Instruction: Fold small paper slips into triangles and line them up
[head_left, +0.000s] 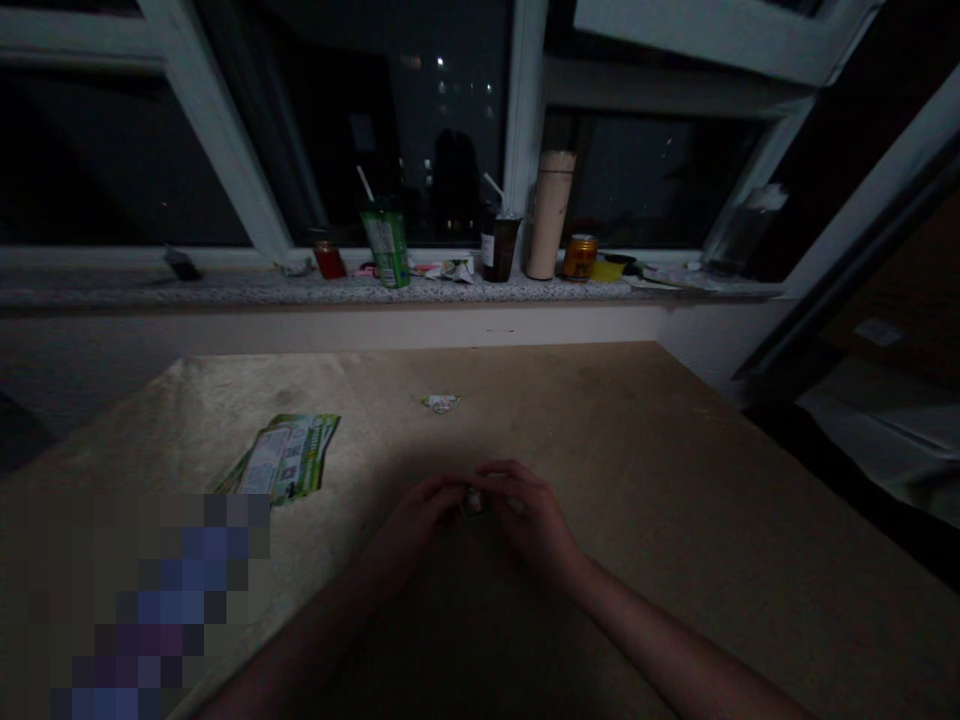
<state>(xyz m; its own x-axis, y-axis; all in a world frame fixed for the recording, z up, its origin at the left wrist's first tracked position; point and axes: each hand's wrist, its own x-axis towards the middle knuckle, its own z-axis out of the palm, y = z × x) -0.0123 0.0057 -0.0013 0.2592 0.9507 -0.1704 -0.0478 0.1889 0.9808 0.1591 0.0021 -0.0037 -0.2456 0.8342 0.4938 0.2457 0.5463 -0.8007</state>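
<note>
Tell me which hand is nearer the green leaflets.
Left. The left hand is right of the leaflets and apart from them; the right hand is farther right. Both pinch a scrap.

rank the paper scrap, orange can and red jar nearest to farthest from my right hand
1. paper scrap, on the table ahead and left of the right hand, which pinches a small pale piece
2. orange can, on the sill, slightly right
3. red jar, on the sill, well left

The room is dim; only weak light falls on the wide tan wooden desk [675,450]. Beyond its far edge stand a pale wall [225,328] and a grey speckled stone windowsill [150,290], under white-framed windows [525,120] (black night outside, a few distant city lights).
</note>
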